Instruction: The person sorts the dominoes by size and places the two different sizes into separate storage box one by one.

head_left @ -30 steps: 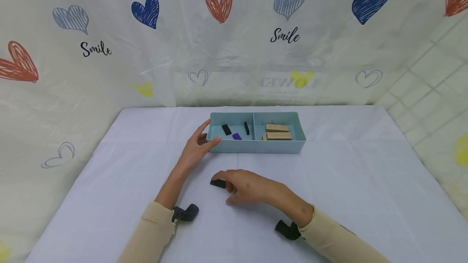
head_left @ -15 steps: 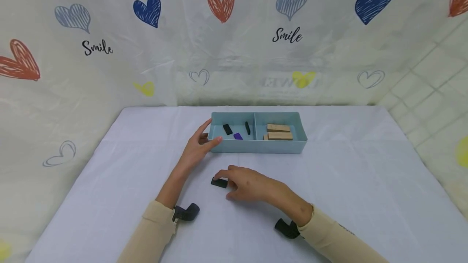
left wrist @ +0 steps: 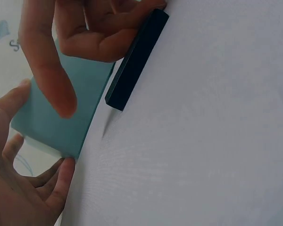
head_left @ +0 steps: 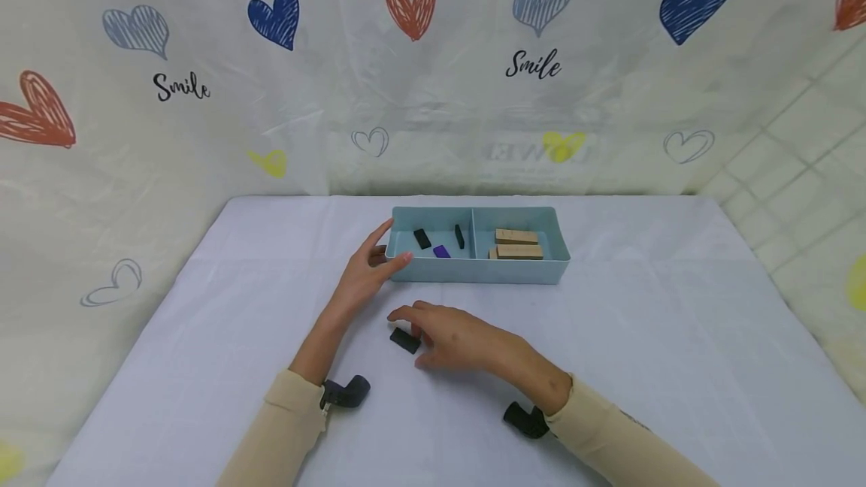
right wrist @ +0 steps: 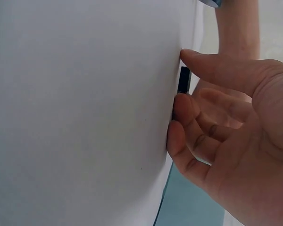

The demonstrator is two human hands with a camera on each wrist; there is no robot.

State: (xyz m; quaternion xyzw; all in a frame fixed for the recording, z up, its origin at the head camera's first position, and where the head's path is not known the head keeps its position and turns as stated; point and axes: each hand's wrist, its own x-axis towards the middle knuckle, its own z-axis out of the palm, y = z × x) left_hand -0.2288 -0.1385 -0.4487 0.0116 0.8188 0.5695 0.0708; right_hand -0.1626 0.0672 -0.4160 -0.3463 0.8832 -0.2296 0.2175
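Observation:
A small black rectangular block [head_left: 404,341] lies flat on the white cloth, in front of a light blue two-compartment box [head_left: 473,271]. My right hand [head_left: 455,337] is over it from the right, index finger stretched out above. In the right wrist view, bent fingertips [right wrist: 181,106] touch the black block [right wrist: 184,79], while the thumb is apart from it. My left hand [head_left: 358,273] holds the box's left end, thumb at the front rim and fingers at the side; in the left wrist view that hand [left wrist: 19,183] spans the box end [left wrist: 80,89].
In the box's left compartment lie two black blocks, one [head_left: 422,238] wider and one [head_left: 459,237] narrow, and a purple piece [head_left: 441,252]. Several pale wooden blocks [head_left: 519,252] lie in the right compartment. A printed curtain [head_left: 433,96] hangs behind the table.
The right index finger has lifted off the black block, which has turned slightly clockwise and shows more of its top. The left hand has stayed on the box.

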